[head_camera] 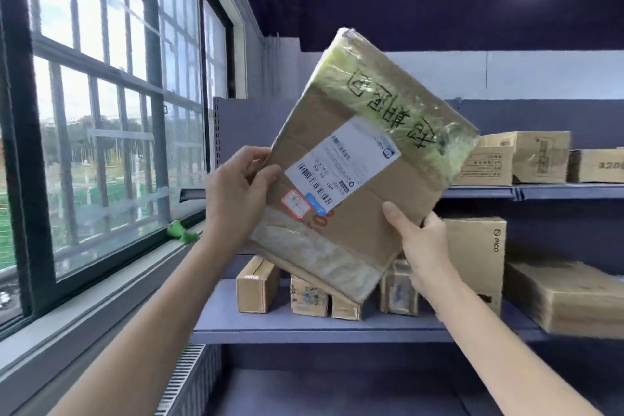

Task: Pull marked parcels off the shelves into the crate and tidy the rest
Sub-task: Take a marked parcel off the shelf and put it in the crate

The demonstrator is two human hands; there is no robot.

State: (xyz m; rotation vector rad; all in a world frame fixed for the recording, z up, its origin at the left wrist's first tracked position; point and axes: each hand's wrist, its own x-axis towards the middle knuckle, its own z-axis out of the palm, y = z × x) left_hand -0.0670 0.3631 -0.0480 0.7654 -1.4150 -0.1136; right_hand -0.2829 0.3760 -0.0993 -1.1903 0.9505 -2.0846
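A flat brown cardboard parcel, banded with yellowish tape and bearing black handwritten characters and a white shipping label, is being held up in the air in front of the blue metal shelves, tilted with its labelled face turned toward the camera. It is being gripped on two sides: the left hand is being curled round its left edge with the thumb laid near the label, and the right hand is being wrapped round its lower right corner. The face is probably being presented this way so that the writing and stickers can be checked for a mark.

Just below the parcel, a row of small brown cardboard boxes is standing on the middle shelf, one leaning against its neighbour. A taller tan box and a flat wrapped package are lying to the right, and further cartons are sitting on the upper shelf. A barred window is flanking the left side. No crate is being shown, so its direction cannot be told.
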